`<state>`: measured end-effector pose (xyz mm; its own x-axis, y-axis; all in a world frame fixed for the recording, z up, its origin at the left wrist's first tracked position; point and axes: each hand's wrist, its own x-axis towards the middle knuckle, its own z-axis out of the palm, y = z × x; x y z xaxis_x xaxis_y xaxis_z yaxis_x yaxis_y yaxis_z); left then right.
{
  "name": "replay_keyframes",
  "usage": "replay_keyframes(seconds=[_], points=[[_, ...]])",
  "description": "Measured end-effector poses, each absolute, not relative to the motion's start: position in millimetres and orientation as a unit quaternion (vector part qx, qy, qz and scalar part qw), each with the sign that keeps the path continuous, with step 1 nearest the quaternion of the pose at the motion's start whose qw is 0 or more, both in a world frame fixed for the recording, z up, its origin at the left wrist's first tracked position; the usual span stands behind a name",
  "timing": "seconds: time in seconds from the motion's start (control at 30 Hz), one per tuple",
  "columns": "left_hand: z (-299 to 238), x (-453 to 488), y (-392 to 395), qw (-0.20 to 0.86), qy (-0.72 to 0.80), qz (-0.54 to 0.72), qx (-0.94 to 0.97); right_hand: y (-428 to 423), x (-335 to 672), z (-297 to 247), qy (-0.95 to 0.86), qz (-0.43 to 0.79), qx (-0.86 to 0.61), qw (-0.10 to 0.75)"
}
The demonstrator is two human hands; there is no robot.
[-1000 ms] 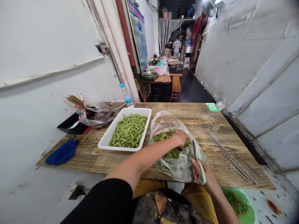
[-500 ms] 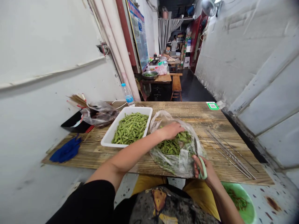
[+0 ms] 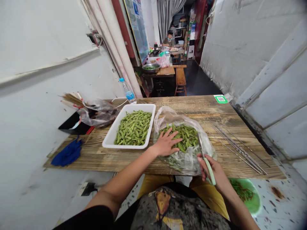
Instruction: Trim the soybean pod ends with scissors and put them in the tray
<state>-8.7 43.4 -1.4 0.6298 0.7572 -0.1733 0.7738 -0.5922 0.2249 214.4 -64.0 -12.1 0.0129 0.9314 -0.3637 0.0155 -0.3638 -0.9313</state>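
My left hand (image 3: pixel 167 144) lies with fingers spread on the edamame pods (image 3: pixel 186 136) inside a clear plastic bag (image 3: pixel 203 143). My right hand (image 3: pixel 212 169) grips green-handled scissors (image 3: pixel 209 171) at the bag's right front side. The scissor blades point away from me, over the pods' right edge, and look closed. Left of the bag stands a white plastic tray (image 3: pixel 104 140) with more edamame pods (image 3: pixel 134 128) in it.
Metal skewers (image 3: pixel 236 148) lie on the wooden table (image 3: pixel 192 103) at right. A water bottle (image 3: pixel 129 93), a black box (image 3: pixel 72 124) and a blue cloth (image 3: pixel 67 153) are at left. A green basin (image 3: pixel 251 198) sits on the floor. Another person (image 3: pixel 169 39) sits farther back.
My left hand has drawn back toward me and left across the pods, its fingers now spread. The scissors stay in my right hand. The camera view has tilted down.
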Motion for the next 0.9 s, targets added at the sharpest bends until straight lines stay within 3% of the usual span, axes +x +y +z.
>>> replay_keyframes(seconds=[0.2,0.37,0.63,0.9], points=[[21.5,-4.4,76.2,0.213,0.364,-0.032,0.906,-69.2,213.2,-2.9,-0.41,0.565,-0.601,0.389],[16.0,28.7,99.4,0.167,0.358,0.06,0.917,-74.8,215.6,-3.5,-0.42,0.557,-0.6,0.392],[-7.2,97.6,137.1,0.201,0.402,-0.056,0.891,-75.0,217.3,-11.6,-0.43,0.559,-0.598,0.381],[1.6,98.2,142.3,0.217,0.406,-0.025,0.887,-74.5,219.7,-19.0,-0.444,0.556,-0.597,0.371]])
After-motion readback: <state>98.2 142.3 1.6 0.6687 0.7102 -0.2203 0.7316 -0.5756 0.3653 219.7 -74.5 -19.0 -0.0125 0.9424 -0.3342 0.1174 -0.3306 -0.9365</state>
